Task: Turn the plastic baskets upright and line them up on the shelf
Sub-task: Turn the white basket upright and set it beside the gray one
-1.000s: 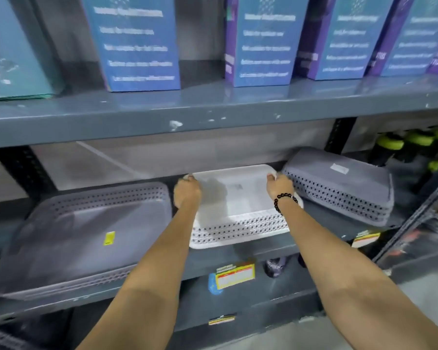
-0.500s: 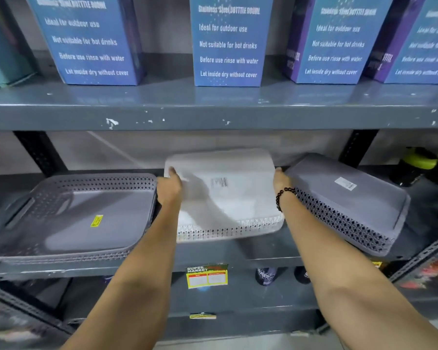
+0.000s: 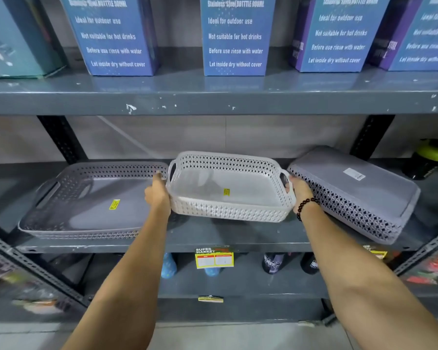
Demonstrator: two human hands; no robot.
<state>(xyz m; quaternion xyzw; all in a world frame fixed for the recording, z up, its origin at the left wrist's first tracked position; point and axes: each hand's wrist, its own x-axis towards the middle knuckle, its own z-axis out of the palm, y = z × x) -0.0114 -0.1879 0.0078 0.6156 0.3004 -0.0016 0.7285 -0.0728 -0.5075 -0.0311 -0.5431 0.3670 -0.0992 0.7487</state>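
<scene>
you have the white basket (image 3: 229, 188) mouth-up between your hands, tilted a little toward you and seemingly held just clear of the shelf (image 3: 213, 236), in the gap between the two grey ones; your left hand (image 3: 157, 195) is closed on its left end below the handle cut-out, and your right hand (image 3: 297, 192) grips the right handle, fingers hooked through the slot; lower it flat so the base meets the shelf all at once, and keep both ends level as you go; set its front edge in line with the upright grey basket (image 3: 91, 200) on the left, which sits just beside your left hand; watch the right side, where the upside-down grey basket (image 3: 359, 195) lies askew, touching your right hand; leave room there, since that one likely needs turning next.
</scene>
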